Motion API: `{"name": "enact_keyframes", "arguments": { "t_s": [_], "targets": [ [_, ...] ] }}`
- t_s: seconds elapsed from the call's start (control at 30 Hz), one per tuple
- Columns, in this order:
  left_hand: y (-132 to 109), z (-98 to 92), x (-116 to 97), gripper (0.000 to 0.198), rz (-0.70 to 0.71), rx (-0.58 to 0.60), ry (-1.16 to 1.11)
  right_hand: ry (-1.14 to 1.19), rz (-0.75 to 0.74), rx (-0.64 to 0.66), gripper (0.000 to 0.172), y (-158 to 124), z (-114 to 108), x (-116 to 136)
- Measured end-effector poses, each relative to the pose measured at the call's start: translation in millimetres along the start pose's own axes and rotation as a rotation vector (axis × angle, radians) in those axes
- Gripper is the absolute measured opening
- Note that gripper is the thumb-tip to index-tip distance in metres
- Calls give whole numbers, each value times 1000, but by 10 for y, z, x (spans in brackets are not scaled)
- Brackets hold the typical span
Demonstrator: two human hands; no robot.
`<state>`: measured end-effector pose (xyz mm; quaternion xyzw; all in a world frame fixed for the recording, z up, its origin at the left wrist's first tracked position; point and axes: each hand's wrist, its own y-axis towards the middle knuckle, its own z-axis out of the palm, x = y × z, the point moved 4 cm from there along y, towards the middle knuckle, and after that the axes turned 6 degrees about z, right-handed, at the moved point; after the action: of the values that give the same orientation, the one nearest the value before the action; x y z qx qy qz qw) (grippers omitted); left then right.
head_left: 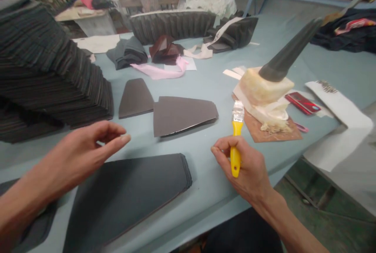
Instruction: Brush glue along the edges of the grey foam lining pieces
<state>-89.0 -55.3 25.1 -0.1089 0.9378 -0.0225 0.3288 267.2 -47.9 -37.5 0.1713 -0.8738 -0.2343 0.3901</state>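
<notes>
My right hand is closed round the yellow handle of a small brush, bristles pointing away from me. My left hand hovers above the table with fingers loosely curled and apart, holding nothing, just over a thick stack of dark grey cut pieces at the near edge. Beyond it lie a dark wedge-shaped stack and a smaller dark piece. A glue-caked pot with a dark cone on top stands on a brown board right of the brush.
A tall pile of dark layered pieces fills the left. Pink and white strips, folded cloth and more dark stacks lie farther back. A red phone and white paper sit at the right, near the table edge. A person works at a far table.
</notes>
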Motion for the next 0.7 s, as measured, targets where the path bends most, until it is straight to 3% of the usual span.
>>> {"name": "enact_keyframes", "arguments": {
  "t_s": [0.03, 0.1, 0.23, 0.4, 0.5, 0.6, 0.7],
  "targets": [
    [154, 89, -121, 69, 1, 103, 8, 0, 3, -3, 14, -5, 9, -24],
    [421, 236, -281, 71, -17, 200, -5, 3, 11, -4, 14, -25, 31, -74],
    [761, 458, -294, 83, -71, 275, -17, 23, 46, 13, 14, -50, 52, -169],
    [897, 538, -116, 91, -97, 272, -55, 84, 57, 44, 9, 22, -24, -170],
    [879, 478, -64, 90, -83, 189, -11, 245, 126, 54, 2, 93, -107, -149],
    [857, 399, -158, 80, 90, 57, 79, 490, 206, 25, 20, 193, -190, -147],
    [877, 427, -375, 62, 434, 58, 130, 606, 273, 27, 43, 343, -204, -152]
  ]
}}
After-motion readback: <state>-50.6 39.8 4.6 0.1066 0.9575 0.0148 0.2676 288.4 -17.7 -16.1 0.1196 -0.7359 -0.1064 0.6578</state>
